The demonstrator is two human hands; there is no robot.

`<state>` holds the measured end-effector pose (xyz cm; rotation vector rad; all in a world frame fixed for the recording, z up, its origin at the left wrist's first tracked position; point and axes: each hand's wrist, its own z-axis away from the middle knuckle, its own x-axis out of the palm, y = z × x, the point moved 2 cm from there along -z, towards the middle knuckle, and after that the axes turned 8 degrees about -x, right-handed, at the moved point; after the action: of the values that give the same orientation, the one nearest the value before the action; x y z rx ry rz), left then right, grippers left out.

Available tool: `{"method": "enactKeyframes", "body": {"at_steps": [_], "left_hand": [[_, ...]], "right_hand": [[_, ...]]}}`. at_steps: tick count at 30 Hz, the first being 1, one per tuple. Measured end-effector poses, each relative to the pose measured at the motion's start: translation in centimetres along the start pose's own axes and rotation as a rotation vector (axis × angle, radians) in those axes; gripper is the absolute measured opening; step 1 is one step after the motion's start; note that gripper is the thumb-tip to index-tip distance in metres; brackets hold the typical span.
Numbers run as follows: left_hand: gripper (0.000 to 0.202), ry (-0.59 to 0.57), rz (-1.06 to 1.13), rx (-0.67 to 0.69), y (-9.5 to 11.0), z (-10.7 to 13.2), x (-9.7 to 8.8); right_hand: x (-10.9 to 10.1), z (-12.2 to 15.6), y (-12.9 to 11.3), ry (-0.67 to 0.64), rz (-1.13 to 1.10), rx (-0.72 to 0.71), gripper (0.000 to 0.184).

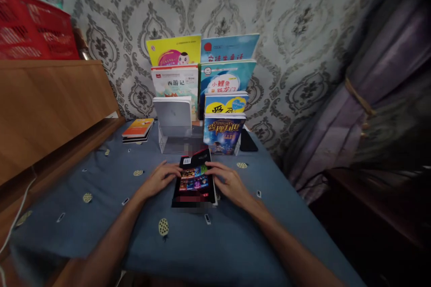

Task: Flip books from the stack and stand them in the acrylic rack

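A black book (pixel 193 184) with rows of small colourful pictures and a white barcode label lies on the blue tablecloth, just in front of an acrylic stand. Its upper part looks slightly raised or bent. My left hand (pixel 162 177) holds the book by its left edge, fingertips curled onto the cover. On the opposite side, my right hand (pixel 230 183) grips the right edge, with fingers over the cover and pale page edges showing below them. Both thumbs are partly hidden.
A clear acrylic stand (pixel 177 145) holds upright books in two columns, with a blue book (pixel 222 132) at front right and a grey-white one (pixel 173 115) at front left. An orange-topped stack (pixel 138 128) lies left; a dark flat object (pixel 248 141) lies right. The patterned wall stands behind.
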<state>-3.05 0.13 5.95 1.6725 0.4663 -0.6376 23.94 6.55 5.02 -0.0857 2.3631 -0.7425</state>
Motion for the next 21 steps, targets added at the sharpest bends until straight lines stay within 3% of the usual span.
{"method": "enactKeyframes", "body": {"at_steps": [5, 11, 16, 19, 21], "left_hand": [[0.027, -0.029, -0.154, 0.039, -1.5, 0.1, 1.3], [0.030, 0.034, -0.383, 0.075, -0.6, 0.0, 2.4], [0.029, 0.044, -0.466, 0.107, -0.5, 0.0, 2.8], [0.028, 0.051, -0.501, 0.099, -0.7, -0.1, 2.8], [0.028, 0.058, -0.506, 0.098, -0.8, -0.1, 2.8]], "right_hand": [[1.6, 1.3, 1.8, -0.182, 0.157, 0.034, 0.051], [1.7, -0.3, 0.2, -0.326, 0.447, 0.136, 0.043], [6.5, -3.8, -1.4, -0.331, 0.260, 0.071, 0.057], [9.3, -4.9, -0.8, -0.399, 0.180, 0.036, 0.058], [9.6, -4.8, 0.3, -0.399, 0.188, 0.066, 0.060]]}}
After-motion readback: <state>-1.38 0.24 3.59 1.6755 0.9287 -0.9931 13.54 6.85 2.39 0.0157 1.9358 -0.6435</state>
